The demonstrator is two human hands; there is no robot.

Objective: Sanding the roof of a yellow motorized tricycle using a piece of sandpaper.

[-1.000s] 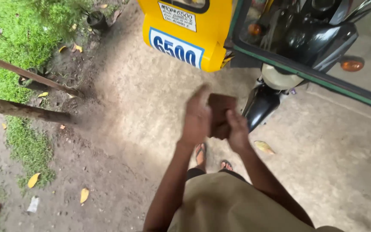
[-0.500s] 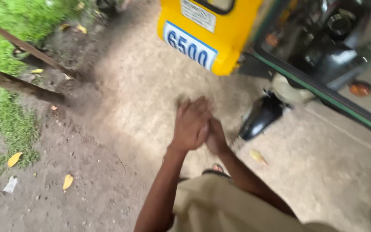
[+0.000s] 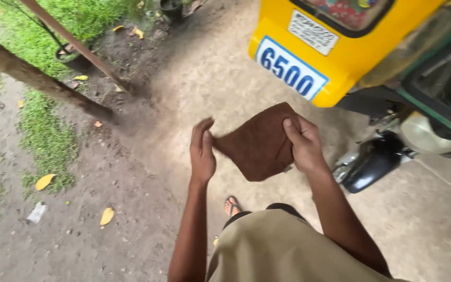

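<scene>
Head view: my left hand (image 3: 203, 154) pinches one corner of a fuzzy brown cloth (image 3: 259, 142), my right hand (image 3: 304, 143) grips the opposite edge — stretched above concrete. Behind it, a yellow panel (image 3: 335, 52) carries a blue-white rectangular plate (image 3: 291, 68).

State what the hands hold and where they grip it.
A brown cloth: left hand pinches its left corner, right hand grips its right edge, thumb on top.

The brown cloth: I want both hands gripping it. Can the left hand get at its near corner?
Probably yes: the left hand already touches the brown cloth at its corner, with nothing between them; the right hand holds the other side.
</scene>
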